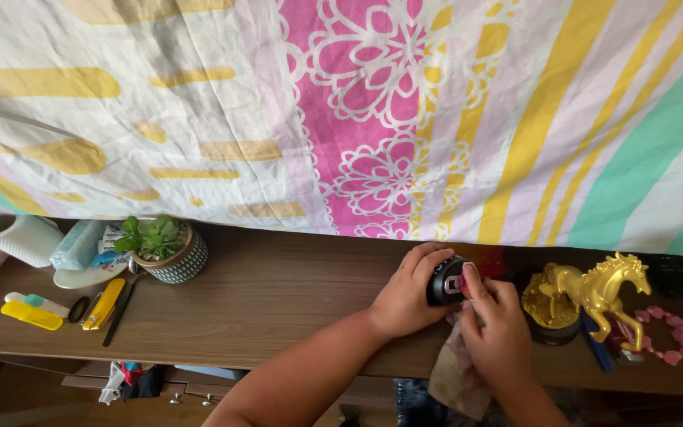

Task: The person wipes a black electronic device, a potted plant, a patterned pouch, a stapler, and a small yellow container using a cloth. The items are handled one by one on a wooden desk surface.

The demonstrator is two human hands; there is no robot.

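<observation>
My left hand (409,299) wraps around a small black round device (446,281) with a red and white label, held just above the brown wooden shelf (278,300). My right hand (498,326) presses its fingers against the device's front side, and a crumpled patterned cloth (457,378) hangs beneath that hand over the shelf's front edge. Something red (493,261) lies right behind the device, partly hidden.
A gold horse figurine (594,294) stands to the right, with pink and white bead strings (677,340) beyond it. On the left are a potted succulent (160,247), a paper roll (19,237), a yellow stapler (103,305) and markers (32,311). A colourful patterned sheet (373,111) hangs behind.
</observation>
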